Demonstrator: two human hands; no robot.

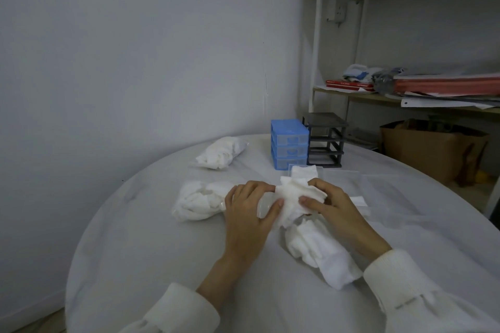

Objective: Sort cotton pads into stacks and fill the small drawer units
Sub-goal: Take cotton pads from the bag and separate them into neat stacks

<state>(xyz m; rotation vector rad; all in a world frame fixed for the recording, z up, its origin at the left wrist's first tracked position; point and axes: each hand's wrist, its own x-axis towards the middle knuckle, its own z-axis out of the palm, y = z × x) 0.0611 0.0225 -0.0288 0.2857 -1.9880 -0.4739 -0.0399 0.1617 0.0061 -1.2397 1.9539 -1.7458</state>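
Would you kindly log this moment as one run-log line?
left hand: holds white cotton pad bundle | right hand: holds same | blue plastic drawer unit: shut | black drawer frame: drawers out

A loose clump of white cotton pads (290, 199) sits at table centre. At 9 o'clock lies a clear bag of pads (200, 200), another bag (220, 153) at 11, a spilled pile (322, 250) at 5. At 1 o'clock stand 2 drawer units: blue (289, 147), drawers closed, and black (326, 140), touching, beside clear drawers (343, 178).
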